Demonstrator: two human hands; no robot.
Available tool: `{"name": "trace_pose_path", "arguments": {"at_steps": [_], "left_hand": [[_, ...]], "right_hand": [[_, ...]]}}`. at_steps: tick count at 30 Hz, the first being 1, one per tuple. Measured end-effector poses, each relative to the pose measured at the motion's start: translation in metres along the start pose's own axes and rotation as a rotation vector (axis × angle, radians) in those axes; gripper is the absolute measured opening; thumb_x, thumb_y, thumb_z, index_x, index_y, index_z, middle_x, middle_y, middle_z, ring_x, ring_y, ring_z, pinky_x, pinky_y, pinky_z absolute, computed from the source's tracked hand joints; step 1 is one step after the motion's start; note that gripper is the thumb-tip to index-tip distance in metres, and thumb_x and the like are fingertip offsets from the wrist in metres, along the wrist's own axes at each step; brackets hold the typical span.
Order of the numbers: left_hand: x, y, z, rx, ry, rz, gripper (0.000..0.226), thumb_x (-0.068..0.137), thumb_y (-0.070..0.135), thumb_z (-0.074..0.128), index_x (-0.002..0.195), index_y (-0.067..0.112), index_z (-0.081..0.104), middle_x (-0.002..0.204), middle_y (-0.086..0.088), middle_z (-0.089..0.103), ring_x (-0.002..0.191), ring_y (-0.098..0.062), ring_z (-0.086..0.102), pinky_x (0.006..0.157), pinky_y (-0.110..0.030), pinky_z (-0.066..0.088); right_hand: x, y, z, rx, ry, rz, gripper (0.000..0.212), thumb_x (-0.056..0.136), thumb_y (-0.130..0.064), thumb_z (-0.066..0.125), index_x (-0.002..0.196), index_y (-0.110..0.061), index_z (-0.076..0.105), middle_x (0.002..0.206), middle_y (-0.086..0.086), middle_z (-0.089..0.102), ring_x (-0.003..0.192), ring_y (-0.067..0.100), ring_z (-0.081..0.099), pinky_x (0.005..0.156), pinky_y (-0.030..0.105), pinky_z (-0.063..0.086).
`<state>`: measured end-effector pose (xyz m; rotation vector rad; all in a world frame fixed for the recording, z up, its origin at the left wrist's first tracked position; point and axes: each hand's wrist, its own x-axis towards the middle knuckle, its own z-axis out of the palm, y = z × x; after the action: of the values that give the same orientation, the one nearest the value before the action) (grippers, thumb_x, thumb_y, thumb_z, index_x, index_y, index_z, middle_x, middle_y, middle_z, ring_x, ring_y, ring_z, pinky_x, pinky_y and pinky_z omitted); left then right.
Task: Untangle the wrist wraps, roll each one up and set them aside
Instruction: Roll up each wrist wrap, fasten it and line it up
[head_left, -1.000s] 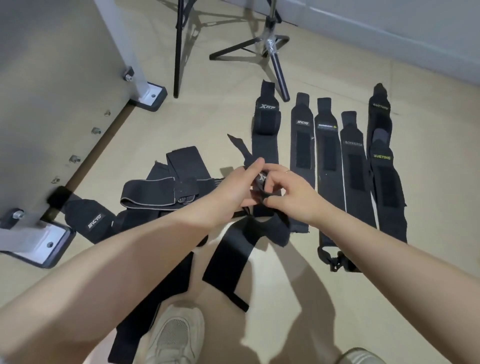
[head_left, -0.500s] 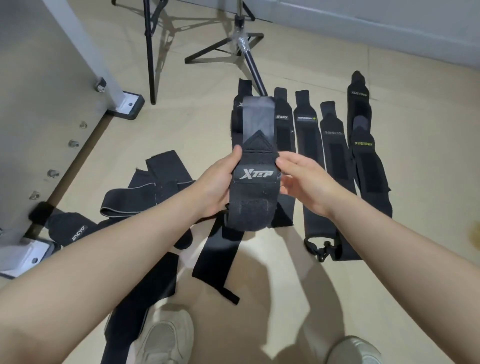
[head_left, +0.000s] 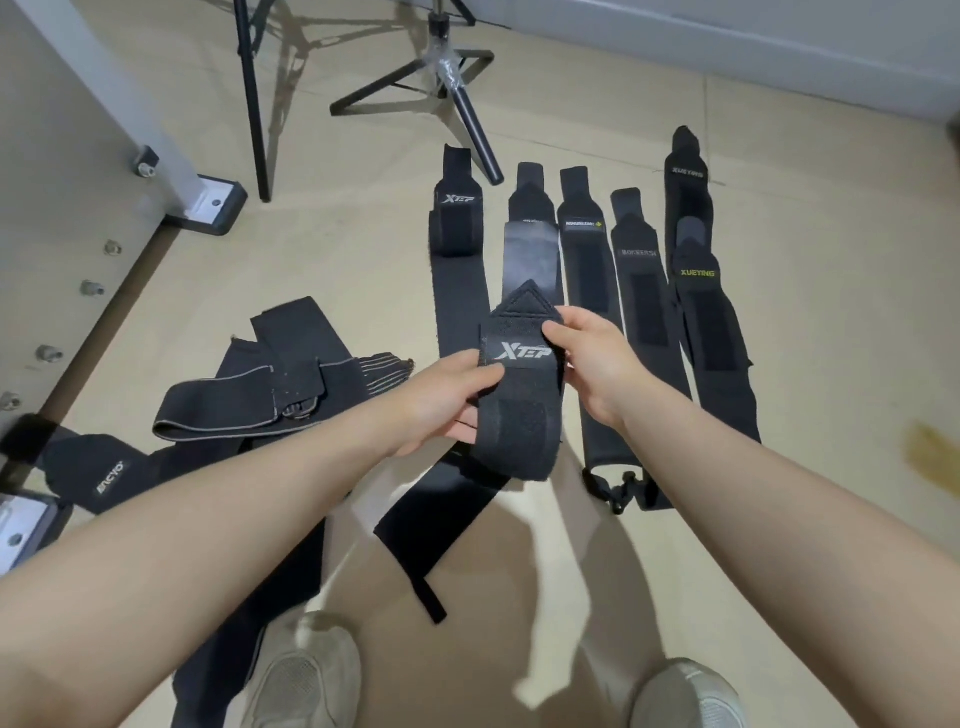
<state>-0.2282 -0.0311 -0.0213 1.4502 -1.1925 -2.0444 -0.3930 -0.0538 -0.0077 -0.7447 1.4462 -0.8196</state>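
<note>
A black wrist wrap marked XTEP (head_left: 522, 395) is held flat above the floor between both hands. My left hand (head_left: 447, 405) grips its left edge, thumb on top. My right hand (head_left: 592, 353) pinches its right edge near the logo. Its grey thumb-loop end points away from me and its tail hangs down to the floor. Several black wraps lie straight in a row beyond it: a second XTEP wrap (head_left: 457, 244), a BOXEERS wrap (head_left: 641, 291) and a XUEYING wrap (head_left: 711, 322). A tangled heap of wraps (head_left: 270, 400) lies on the left.
A white metal frame with a bolted foot (head_left: 208, 200) stands at the left. A black tripod (head_left: 457, 88) stands at the back, one leg reaching the row of wraps. My two shoes (head_left: 306, 675) are at the bottom edge. A grey wall runs along the back.
One second ago both hands worked at a bunched wrap low over the floor. The XTEP wrap has since been lifted and spread flat between them, and the view has shifted slightly.
</note>
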Motion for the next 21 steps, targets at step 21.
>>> {"name": "trace_pose_path", "arguments": {"at_steps": [21], "left_hand": [[0.191,0.006,-0.123,1.474,0.279,0.265,0.054,0.094,0.010,0.043,0.146,0.009,0.029,0.159,-0.010,0.003,0.145,-0.027,0.007,0.117,-0.034,0.012]], "right_hand": [[0.144,0.001,0.039,-0.377,0.107,0.116,0.031,0.086,0.004,0.039,0.066,-0.018,0.029,0.067,0.000,0.031,0.063,0.014,0.028,0.054,0.027,0.025]]}}
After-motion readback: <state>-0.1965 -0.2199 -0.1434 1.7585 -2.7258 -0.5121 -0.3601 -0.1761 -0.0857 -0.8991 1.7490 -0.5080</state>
